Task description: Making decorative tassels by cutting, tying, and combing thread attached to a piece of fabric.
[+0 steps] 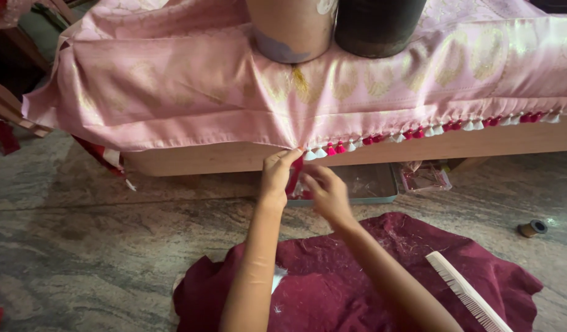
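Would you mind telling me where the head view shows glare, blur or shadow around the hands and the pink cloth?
In the head view, the pink cloth shows soft sheen on its right half; the right hand is slightly motion-blurred while the left hand is sharper; shadow lies under the wooden ledge; light is soft and even.

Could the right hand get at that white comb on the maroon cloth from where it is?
Probably yes. The right hand is up at the tasselled edge of the pink fabric, and the white comb lies uncovered on the maroon cloth to its right, with nothing between them.
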